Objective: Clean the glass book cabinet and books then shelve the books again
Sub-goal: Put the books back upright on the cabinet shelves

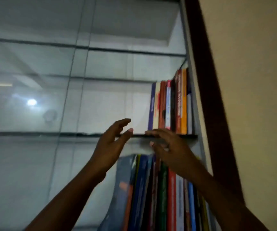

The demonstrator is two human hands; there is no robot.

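Note:
I look up into the glass book cabinet [87,90]. A row of several upright books [171,105] stands at the right end of a glass shelf [77,135]. Below it, another row of books [159,194] leans on the lower shelf. My left hand [112,144] is raised in front of the shelf edge, fingers straight and spread, holding nothing. Just right of it, my right hand [167,147] hovers palm down at the shelf edge under the upper books, fingers relaxed and empty. Whether it touches the shelf is unclear.
A dark wooden frame post [207,90] runs down the cabinet's right side, with a beige wall [254,80] beyond it. Higher glass shelves [101,49] hold nothing in view. The glass reflects ceiling lights [32,102].

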